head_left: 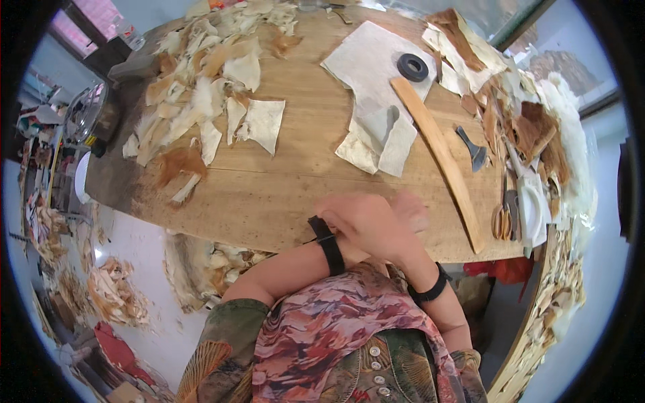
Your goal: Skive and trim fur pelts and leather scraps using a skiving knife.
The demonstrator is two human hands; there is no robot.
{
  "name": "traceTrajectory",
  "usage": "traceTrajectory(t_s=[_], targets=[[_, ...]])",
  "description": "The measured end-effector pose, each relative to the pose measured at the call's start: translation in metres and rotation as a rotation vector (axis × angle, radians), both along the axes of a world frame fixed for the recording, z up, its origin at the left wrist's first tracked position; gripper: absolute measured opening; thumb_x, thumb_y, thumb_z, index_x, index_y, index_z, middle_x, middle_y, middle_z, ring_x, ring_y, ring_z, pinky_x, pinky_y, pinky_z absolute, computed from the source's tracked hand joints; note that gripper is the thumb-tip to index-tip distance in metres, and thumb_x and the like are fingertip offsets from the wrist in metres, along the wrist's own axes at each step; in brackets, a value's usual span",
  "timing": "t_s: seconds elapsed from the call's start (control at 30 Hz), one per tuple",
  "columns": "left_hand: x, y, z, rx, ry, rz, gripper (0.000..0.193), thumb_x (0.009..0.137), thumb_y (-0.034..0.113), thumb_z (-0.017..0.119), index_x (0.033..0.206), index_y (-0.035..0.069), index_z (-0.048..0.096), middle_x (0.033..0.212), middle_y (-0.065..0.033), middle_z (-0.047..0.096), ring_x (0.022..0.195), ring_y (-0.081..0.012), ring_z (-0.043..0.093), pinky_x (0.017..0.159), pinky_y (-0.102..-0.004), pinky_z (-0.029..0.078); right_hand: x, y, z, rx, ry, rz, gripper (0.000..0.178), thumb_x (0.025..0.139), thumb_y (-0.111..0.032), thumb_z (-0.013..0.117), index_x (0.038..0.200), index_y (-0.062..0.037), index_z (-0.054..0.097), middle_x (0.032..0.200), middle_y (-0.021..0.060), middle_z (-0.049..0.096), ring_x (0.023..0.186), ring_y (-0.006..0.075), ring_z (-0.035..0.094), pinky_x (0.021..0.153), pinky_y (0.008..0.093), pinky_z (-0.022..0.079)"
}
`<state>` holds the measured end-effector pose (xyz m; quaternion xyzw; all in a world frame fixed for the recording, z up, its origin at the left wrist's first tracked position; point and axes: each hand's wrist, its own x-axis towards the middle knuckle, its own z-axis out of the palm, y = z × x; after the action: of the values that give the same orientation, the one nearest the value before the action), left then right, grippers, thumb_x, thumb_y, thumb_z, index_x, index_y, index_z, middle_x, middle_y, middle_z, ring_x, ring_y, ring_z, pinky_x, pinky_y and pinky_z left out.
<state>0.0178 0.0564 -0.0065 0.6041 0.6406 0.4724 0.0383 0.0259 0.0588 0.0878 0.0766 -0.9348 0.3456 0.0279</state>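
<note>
My forearms cross at the table's front edge. My right hand (366,218) lies over my left wrist, its bent fingers beside the black strap (327,246) there. Whether they grip the strap is hidden. My left hand (411,213) reaches out to the right behind it; motion smears its fingers, and no object shows in it. Another black strap (430,285) circles my right wrist. Beyond the hands, a pale hide (383,67) with a folded lower end lies on the wooden table (289,195). A long wooden strip (440,161) runs along its right side.
A black tape roll (412,67) rests on the hide. Right of the strip are a dark flat-bladed tool (471,148) and orange-handled scissors (500,221). Fur and leather scraps (201,101) pile up at the left, with more along the right edge. A clear bottle (130,33) stands far left.
</note>
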Motion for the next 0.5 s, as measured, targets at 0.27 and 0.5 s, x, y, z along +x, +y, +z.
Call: traceTrajectory(t_s=[0.27,0.5], targets=[[-0.033,0.019,-0.038,-0.377,0.568,0.306,0.002,0.067,0.01,0.058,0.065,0.01,0.057,0.065,-0.0089,0.055,0.067,-0.0233,0.057,0.053,-0.0368,0.041,0.01,0.009,0.021,-0.058,0.035,0.011,0.012,0.08,-0.01,0.063,0.091,-0.0075,0.065,0.083,0.0085,0.061,0.077,0.0271,0.061,0.067,0.0358,0.047],[-0.06,-0.002,-0.002,-0.377,0.314,0.465,0.013,0.065,0.012,0.061,0.077,0.007,0.059,0.077,-0.0103,0.06,0.077,-0.024,0.061,0.06,-0.0367,0.045,0.013,0.003,0.011,-0.117,0.22,0.097,0.013,0.077,-0.009,0.066,0.089,-0.0061,0.063,0.09,0.0129,0.058,0.085,0.0325,0.058,0.073,0.0397,0.048]])
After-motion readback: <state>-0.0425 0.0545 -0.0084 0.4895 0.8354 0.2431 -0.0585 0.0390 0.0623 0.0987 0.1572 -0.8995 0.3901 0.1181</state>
